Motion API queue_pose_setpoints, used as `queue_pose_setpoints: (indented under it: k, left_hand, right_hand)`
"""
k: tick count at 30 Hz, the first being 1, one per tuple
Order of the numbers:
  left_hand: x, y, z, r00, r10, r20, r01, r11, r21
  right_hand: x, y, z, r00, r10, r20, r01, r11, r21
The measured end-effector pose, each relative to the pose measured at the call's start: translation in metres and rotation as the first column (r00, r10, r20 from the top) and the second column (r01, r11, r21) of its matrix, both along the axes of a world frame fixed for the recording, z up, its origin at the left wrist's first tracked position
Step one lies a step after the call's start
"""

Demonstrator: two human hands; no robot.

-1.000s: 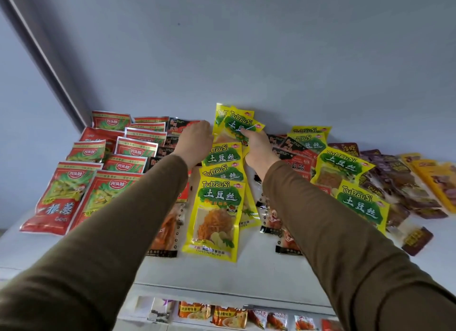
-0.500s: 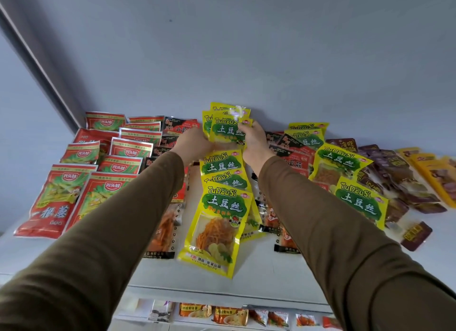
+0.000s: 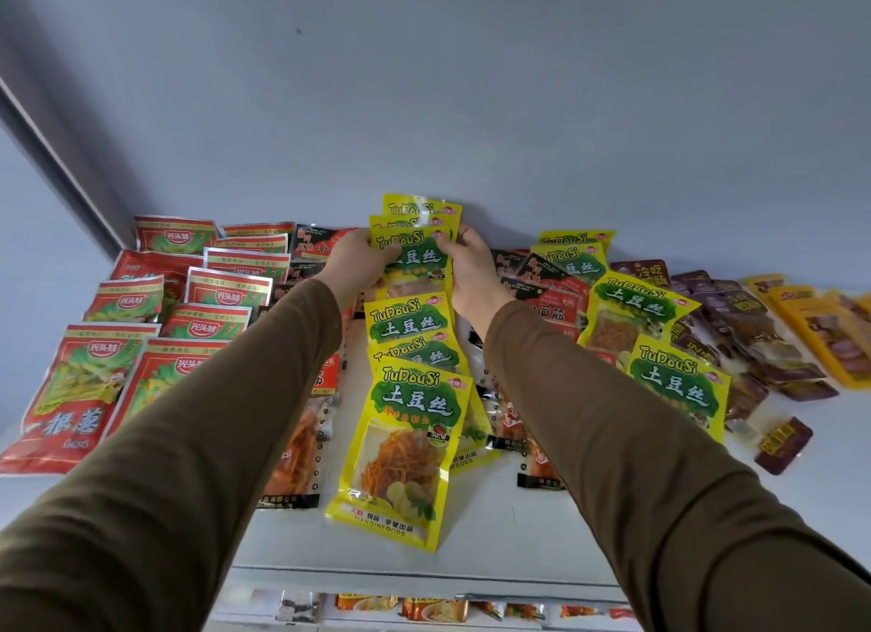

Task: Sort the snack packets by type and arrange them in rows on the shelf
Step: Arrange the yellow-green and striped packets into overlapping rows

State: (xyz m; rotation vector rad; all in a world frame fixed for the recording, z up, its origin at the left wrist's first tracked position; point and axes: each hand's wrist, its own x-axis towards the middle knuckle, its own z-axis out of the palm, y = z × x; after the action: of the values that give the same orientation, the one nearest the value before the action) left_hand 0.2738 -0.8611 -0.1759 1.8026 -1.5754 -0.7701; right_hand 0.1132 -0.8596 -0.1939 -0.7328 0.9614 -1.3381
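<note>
Both hands point(image 3: 414, 263) now square the yellow packets point(image 3: 417, 235), previously fanned crooked.

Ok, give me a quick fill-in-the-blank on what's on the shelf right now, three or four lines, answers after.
1. Both hands, left hand and right hand, hold a small stack of ____ TuDouSi packets at the back of the shelf.
2. The red packets lie to the ____ of the yellow row.
3. The dark brown packets lie on the far ____ side.

Missing words: yellow; left; right
</note>
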Motion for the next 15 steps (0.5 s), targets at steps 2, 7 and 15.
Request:
queue_pose_setpoints:
  k: [2,7,15]
  left_hand:
    - [-0.002,-0.001,0.0,0.999,0.032,-0.033,-0.032,0.999,-0.001]
    - [0.001,-0.002,0.003,0.977,-0.007,-0.213,0.028,0.995,0.098]
    - [-0.003,0.007,0.007,0.974,0.02,-0.225,-0.012,0.999,0.037]
  right_hand:
    - [0.0,0.0,0.002,0.999,0.019,-0.037,-0.019,1.0,-0.007]
    - [-0.006,-0.007,-0.001,0.999,0.003,-0.044,-0.004,1.0,-0.023]
    - [0.001,0.0,-0.01,0.961,0.104,-0.257,-0.061,0.984,0.169]
